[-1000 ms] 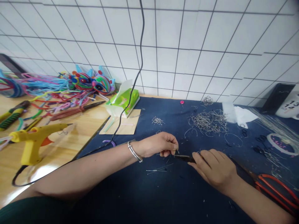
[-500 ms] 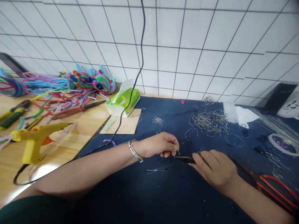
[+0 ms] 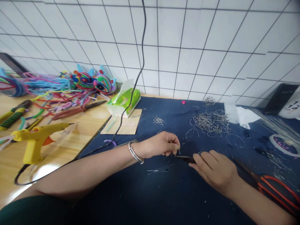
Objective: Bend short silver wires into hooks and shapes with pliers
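Observation:
My left hand (image 3: 167,144) is closed in a pinch on a thin wire (image 3: 179,152), whose short end sticks out below the fingertips. My right hand (image 3: 214,167) wraps round a pair of pliers (image 3: 184,157), with the handles mostly hidden in the palm. The slim jaws point left and reach close under my left fingertips; whether they touch the wire I cannot tell. Below my left hand, a few straight pins (image 3: 159,170) lie on the dark blue cloth (image 3: 140,200). Beyond it sits a small heap of bent wire pieces (image 3: 158,120).
A tangled wire pile (image 3: 208,122) lies behind my right hand. Red-handled scissors (image 3: 276,187) rest by my right forearm. Left are a yellow glue gun (image 3: 35,140), pliers (image 3: 15,114) and pipe cleaners (image 3: 47,82). A black cable (image 3: 142,47) hangs past a green tissue pack (image 3: 126,100).
Both hands stay nearly in place, still holding the wire and the pliers. My left hand is very slightly higher, its fingers shifted a little.

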Action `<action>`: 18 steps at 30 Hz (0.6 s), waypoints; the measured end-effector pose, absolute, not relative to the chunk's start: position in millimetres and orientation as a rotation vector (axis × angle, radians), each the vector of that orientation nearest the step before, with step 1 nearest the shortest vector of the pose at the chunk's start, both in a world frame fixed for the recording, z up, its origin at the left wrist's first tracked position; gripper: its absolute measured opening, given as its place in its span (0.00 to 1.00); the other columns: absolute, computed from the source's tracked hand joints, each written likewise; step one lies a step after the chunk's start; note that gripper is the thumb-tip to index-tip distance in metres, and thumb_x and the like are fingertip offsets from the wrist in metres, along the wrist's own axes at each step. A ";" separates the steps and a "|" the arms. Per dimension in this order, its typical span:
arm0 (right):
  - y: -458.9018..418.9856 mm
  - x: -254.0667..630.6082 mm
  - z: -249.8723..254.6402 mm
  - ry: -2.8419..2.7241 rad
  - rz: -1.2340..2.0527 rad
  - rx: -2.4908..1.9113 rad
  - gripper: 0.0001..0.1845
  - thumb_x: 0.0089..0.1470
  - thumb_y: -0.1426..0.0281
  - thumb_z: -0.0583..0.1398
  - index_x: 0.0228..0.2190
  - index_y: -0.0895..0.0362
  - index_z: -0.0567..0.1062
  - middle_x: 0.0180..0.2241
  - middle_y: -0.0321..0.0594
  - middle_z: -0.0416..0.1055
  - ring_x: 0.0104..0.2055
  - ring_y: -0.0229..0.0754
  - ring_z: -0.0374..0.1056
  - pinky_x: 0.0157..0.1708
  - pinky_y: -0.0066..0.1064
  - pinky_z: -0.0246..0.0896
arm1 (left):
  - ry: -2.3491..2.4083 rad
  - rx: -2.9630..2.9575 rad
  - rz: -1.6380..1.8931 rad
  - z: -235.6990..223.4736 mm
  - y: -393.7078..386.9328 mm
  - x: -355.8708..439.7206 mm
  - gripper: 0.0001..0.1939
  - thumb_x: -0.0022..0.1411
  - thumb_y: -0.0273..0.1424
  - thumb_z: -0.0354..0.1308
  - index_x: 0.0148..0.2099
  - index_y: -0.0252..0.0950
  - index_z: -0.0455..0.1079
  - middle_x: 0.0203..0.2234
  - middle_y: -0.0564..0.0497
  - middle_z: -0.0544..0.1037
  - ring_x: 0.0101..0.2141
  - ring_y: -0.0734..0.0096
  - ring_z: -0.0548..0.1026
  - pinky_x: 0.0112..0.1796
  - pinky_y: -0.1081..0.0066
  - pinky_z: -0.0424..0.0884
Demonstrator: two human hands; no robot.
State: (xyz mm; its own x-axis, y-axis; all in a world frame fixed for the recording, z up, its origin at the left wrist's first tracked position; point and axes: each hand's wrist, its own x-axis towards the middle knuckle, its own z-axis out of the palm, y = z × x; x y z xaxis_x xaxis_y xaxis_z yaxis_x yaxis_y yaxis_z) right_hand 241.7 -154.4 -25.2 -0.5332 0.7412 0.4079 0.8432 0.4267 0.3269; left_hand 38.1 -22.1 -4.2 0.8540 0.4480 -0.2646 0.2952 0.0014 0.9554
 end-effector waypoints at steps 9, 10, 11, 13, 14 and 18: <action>-152.4 234.0 -29.4 -2.343 -0.321 -1.519 0.12 0.52 0.64 0.55 0.36 0.58 0.70 0.27 0.40 0.66 0.29 0.38 0.62 0.27 0.28 0.56 | 0.467 2.252 0.409 9.6 -30.8 35.7 0.07 0.57 0.23 0.46 0.32 0.33 0.66 0.24 0.55 0.70 0.26 0.80 0.66 0.29 0.77 0.62; -152.7 233.7 -30.4 -2.326 -0.278 -1.523 0.12 0.52 0.64 0.55 0.36 0.58 0.70 0.27 0.41 0.66 0.29 0.38 0.63 0.27 0.28 0.56 | 0.430 2.315 0.428 10.5 -31.3 34.9 0.08 0.57 0.22 0.46 0.32 0.33 0.66 0.25 0.54 0.70 0.27 0.79 0.67 0.30 0.77 0.62; -153.1 233.5 -31.3 -2.314 -0.233 -1.529 0.12 0.52 0.64 0.55 0.36 0.58 0.70 0.28 0.41 0.66 0.29 0.38 0.63 0.27 0.28 0.57 | 0.393 2.368 0.439 11.0 -31.6 34.2 0.08 0.56 0.21 0.45 0.33 0.33 0.65 0.26 0.54 0.71 0.28 0.78 0.67 0.31 0.76 0.62; -153.9 233.2 -32.6 -2.301 -0.151 -1.536 0.12 0.52 0.64 0.55 0.36 0.58 0.70 0.28 0.41 0.66 0.29 0.37 0.63 0.28 0.28 0.57 | 0.325 2.444 0.443 10.9 -31.8 32.8 0.10 0.55 0.19 0.45 0.34 0.33 0.65 0.27 0.53 0.71 0.29 0.78 0.67 0.32 0.76 0.62; -154.3 233.1 -32.8 -2.297 -0.116 -1.539 0.12 0.52 0.64 0.55 0.37 0.58 0.69 0.28 0.41 0.66 0.29 0.37 0.63 0.28 0.28 0.58 | 0.301 2.469 0.439 10.5 -31.8 32.2 0.10 0.54 0.18 0.45 0.34 0.33 0.65 0.28 0.53 0.71 0.30 0.77 0.67 0.32 0.76 0.62; -155.0 232.4 -31.5 -2.280 -0.005 -1.569 0.11 0.52 0.64 0.54 0.36 0.57 0.69 0.28 0.40 0.66 0.28 0.37 0.62 0.29 0.28 0.58 | 0.254 2.540 0.415 9.1 -31.2 30.7 0.11 0.53 0.18 0.45 0.35 0.33 0.64 0.30 0.52 0.71 0.31 0.76 0.67 0.32 0.76 0.63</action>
State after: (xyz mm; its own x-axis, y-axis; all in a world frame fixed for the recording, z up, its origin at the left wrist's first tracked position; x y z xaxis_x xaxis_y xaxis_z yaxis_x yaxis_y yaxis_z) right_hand 232.4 -155.0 -31.5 -0.3103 0.9011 0.3029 0.9023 0.3795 -0.2046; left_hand 30.7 -31.2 9.1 0.9344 0.2632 0.2400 0.0939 -0.8318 0.5470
